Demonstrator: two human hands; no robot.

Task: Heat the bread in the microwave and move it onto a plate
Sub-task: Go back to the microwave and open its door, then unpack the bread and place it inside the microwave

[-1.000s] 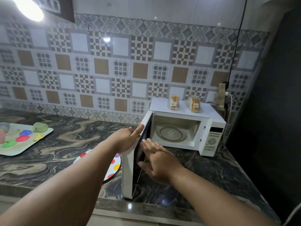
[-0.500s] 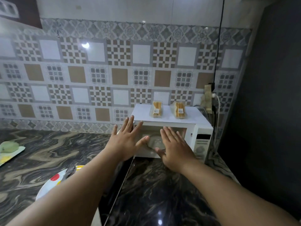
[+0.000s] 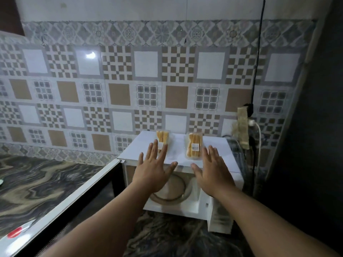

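A white microwave (image 3: 213, 153) stands on the marble counter against the tiled wall, its door (image 3: 61, 203) swung wide open to the left. Its glass turntable (image 3: 176, 191) shows inside the cavity with nothing on it. Two clear packs of bread lie on the microwave's top: the left pack (image 3: 163, 136) and the right pack (image 3: 194, 146). My left hand (image 3: 154, 169) is spread flat, fingertips reaching the left pack. My right hand (image 3: 211, 169) is spread just right of and in front of the right pack. Neither hand holds anything.
A white plate with coloured dots (image 3: 14, 236) peeks out at the bottom left behind the open door. A power cable and plug (image 3: 252, 125) hang at the wall right of the microwave. A dark tall surface (image 3: 315, 127) closes off the right side.
Both hands left the door and rose from in front of the cavity to the microwave's top, close to the bread packs. The view moved closer and to the right.
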